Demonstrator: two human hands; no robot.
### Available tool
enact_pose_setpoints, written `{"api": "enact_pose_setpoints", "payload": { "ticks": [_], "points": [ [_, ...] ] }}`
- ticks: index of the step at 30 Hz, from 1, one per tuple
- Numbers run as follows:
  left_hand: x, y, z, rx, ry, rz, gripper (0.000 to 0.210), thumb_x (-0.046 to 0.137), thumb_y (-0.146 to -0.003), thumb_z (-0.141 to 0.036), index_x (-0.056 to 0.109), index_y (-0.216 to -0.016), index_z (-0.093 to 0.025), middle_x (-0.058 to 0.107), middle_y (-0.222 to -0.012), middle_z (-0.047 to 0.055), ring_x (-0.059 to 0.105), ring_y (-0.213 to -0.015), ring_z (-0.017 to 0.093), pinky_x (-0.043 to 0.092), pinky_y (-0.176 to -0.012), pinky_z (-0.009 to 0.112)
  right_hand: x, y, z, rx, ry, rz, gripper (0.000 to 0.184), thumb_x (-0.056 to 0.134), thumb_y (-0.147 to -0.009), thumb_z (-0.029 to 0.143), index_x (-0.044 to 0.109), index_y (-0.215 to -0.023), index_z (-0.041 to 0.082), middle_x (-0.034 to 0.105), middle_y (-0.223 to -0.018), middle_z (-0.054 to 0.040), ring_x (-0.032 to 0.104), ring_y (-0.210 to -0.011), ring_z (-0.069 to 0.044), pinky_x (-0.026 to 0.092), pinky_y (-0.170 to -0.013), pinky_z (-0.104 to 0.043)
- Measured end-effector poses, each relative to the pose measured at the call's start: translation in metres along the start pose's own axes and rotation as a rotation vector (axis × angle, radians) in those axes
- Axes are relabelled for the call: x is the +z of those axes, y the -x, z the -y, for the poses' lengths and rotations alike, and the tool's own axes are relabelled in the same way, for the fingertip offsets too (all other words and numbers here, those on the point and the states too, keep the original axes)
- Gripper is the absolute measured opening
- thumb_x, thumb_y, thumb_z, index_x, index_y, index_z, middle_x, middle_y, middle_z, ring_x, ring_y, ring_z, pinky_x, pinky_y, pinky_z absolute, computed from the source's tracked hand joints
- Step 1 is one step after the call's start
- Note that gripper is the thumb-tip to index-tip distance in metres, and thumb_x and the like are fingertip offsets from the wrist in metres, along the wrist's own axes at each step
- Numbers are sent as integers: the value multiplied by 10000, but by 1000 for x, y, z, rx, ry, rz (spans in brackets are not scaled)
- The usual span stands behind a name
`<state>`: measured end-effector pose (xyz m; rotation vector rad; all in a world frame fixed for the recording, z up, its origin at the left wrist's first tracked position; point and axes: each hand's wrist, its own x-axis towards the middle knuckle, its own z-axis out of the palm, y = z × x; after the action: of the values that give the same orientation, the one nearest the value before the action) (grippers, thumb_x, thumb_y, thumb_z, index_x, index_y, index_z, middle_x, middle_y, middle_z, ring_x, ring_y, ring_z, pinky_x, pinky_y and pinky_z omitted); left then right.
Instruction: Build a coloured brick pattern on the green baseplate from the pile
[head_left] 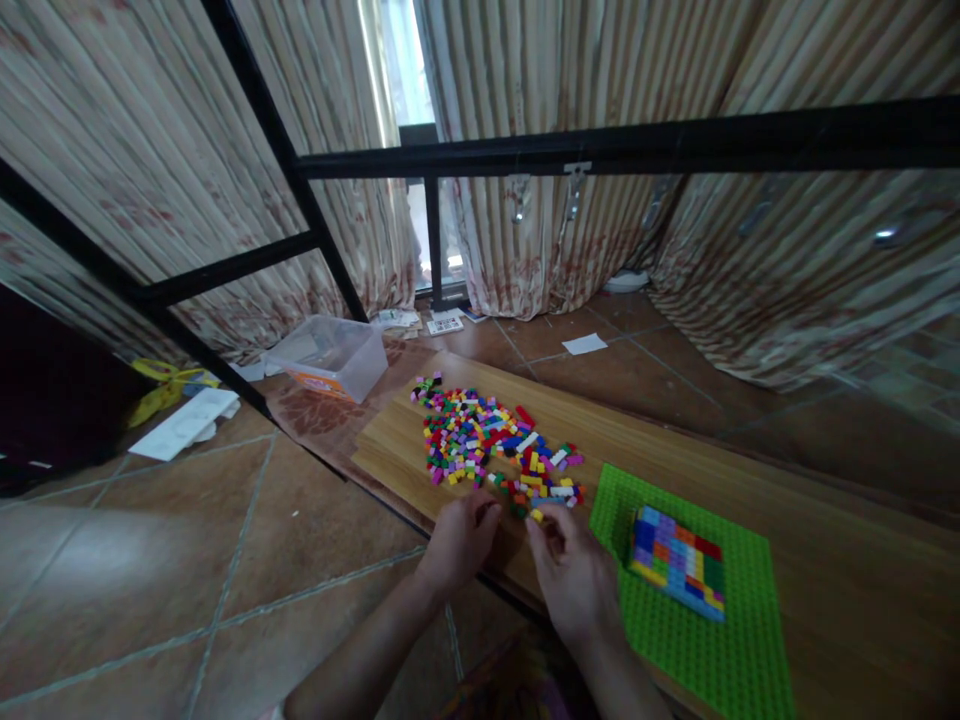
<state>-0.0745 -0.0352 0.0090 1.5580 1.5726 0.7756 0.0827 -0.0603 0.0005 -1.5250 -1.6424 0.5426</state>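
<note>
We hold both bare forearms forward, hands close together: left hand point(459, 538) curled knuckles-up, right hand point(571, 572) with fingertips pinched in a small grip.

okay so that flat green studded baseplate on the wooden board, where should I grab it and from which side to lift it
Probably grip the flat green studded baseplate at its bare near-left edge, coming from the side of the right hand. It lies flat on the wooden board, and the multicoloured block of small bricks sits toward its far half, so a pinch under that bare edge avoids it.
</note>
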Motion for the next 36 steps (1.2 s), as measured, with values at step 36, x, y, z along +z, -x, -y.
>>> {"api": "enact_pose_setpoints", "payload": {
  "ticks": [36],
  "points": [
    [13,-15,16,438,-369,-264,292,448,-943,-344,692,-960,-185,763,-909,68,736,-806,207,572,-686,272,-127,-29,-65,152,437,44,238,460,-907,254,694,-931,217,657,-955,-64,585,-940,-225,440,-872,-352]
  ]
}}
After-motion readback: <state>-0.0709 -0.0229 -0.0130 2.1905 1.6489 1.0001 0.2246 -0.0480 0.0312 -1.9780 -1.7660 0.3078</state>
